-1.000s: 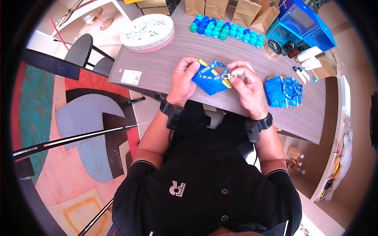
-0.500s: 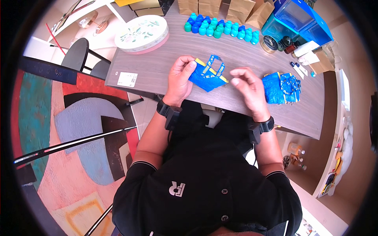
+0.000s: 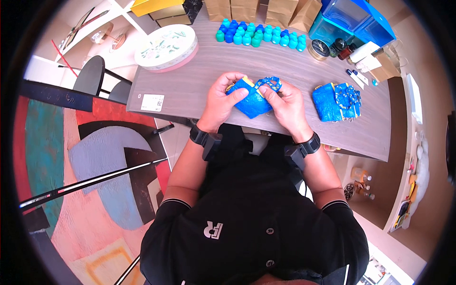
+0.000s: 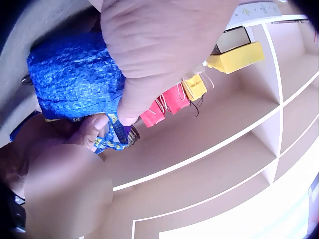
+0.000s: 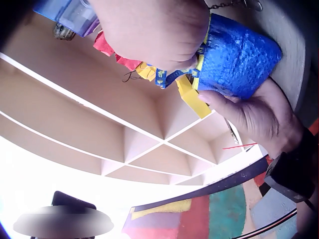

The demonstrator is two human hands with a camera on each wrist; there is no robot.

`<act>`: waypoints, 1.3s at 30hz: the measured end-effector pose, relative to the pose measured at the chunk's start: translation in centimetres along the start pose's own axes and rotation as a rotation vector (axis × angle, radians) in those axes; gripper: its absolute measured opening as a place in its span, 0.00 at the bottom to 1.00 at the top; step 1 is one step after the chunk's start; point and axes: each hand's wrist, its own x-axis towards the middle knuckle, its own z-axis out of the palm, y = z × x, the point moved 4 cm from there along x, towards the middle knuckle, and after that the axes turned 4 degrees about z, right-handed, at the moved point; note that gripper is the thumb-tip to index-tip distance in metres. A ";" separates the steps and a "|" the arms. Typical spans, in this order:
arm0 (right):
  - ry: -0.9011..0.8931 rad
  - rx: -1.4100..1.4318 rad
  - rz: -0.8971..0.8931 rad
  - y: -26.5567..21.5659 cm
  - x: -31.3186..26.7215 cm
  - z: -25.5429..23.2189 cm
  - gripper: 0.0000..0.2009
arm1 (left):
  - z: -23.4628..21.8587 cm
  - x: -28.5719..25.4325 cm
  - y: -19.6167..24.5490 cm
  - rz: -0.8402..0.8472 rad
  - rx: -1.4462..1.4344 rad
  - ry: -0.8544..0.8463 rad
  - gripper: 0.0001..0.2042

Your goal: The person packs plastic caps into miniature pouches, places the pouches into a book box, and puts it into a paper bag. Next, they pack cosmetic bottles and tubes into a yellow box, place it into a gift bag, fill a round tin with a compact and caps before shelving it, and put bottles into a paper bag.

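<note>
With fingers closed, our left hand (image 3: 219,103) and right hand (image 3: 289,107) pinch the blue bag (image 3: 253,105) near its yellow rim (image 3: 248,81); we should ease it evenly, without twisting the handles (image 3: 274,82).

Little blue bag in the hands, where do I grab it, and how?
I'd pinch the blue bag at both ends of its yellow rim, one hand from each side: the rim runs along its opening, while below it looks soft and might squash.
</note>
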 end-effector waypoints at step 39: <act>0.415 -0.532 -0.031 -3.8 -5.2 -9.2 0.19 | 2.1 -0.1 0.7 -0.040 0.145 -0.114 0.24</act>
